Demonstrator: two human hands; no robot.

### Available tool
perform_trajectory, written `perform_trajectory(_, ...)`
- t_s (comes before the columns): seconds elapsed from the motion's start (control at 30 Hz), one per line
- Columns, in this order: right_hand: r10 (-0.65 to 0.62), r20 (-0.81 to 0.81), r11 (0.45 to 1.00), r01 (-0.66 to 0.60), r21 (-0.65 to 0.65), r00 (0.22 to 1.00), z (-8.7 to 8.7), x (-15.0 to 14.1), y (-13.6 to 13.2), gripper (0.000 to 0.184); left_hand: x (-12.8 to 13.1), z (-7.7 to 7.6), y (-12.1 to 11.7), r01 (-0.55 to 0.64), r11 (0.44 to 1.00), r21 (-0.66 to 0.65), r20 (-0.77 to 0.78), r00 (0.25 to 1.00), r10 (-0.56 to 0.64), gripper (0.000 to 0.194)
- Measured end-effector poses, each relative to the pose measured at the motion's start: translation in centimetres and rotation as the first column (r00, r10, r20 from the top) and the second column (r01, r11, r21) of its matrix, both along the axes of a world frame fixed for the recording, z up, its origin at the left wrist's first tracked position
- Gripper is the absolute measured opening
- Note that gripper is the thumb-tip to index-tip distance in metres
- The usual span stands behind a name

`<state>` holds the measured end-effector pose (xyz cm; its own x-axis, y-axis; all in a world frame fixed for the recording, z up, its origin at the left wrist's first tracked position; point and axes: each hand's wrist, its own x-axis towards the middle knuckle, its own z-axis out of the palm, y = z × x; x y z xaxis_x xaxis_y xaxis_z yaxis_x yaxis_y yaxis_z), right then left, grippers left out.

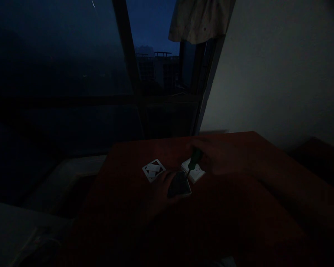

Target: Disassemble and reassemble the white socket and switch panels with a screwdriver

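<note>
My right hand [207, 152] is closed around the green handle of a screwdriver [195, 157], whose thin shaft slants down to the left. Its tip meets the right edge of a dark-backed square wall socket [179, 184] with a pale rim, as far as the dim light shows. Wrapped about the left side of that piece is my left hand [163, 189], which steadies it over the table. Just behind lies a white socket plate [194, 171] with small slots. To the left, partly behind my left hand, rests a white square frame [153, 168] with openings.
Everything stands on a reddish-brown table [228, 211] in a very dark room. Beyond its far edge are a window [156, 98] and a short curtain [202, 22]. A pale wall [281, 74] rises on the right. Something pale shows at the bottom edge.
</note>
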<state>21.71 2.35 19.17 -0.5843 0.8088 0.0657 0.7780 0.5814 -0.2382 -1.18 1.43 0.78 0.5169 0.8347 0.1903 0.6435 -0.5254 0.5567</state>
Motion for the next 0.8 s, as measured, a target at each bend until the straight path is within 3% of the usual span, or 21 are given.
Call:
perform_trajectory(0.07,0.035,-0.027,0.999,-0.036,-0.026,0.999,0.2,0.2,-0.2,0.036,0.0,-0.2,0.0,0.004,1.0,-0.002,0.01,1.0,-0.004,0.072)
perform_trajectory(0.2,-0.123,0.05,0.989,0.118,0.087,0.991,-0.1,0.1,-0.2,0.036,0.1,0.0,-0.1,0.004,1.0,0.002,0.031,1.0,-0.004,0.071)
perform_trajectory(0.27,-0.127,0.038,0.988,0.123,0.092,0.991,-0.2,0.1,0.0,0.027,0.3,0.5,-0.2,0.008,1.0,0.011,0.031,0.999,-0.009,0.07)
perform_trajectory(0.4,-0.015,-0.124,0.999,0.021,0.049,0.992,-0.3,0.9,0.0,0.021,1.2,1.8,0.1,-0.001,0.997,0.081,0.005,1.0,0.001,0.055)
perform_trajectory(0.5,-0.092,-0.253,0.994,0.105,0.039,0.963,-0.8,2.5,-0.3,0.021,2.1,2.8,0.7,0.007,0.992,0.122,-0.072,0.997,0.001,0.033)
perform_trajectory(0.67,-0.375,-0.426,0.916,0.401,-0.031,0.823,-4.1,5.8,-2.2,0.023,3.7,4.4,1.6,0.084,0.992,0.092,-0.248,0.967,-0.059,0.011)
perform_trajectory(0.8,-0.483,-0.572,0.871,0.43,-0.237,0.663,-7.6,7.7,-5.3,0.025,5.0,5.1,1.9,0.101,0.994,0.044,-0.415,0.907,-0.074,0.015)
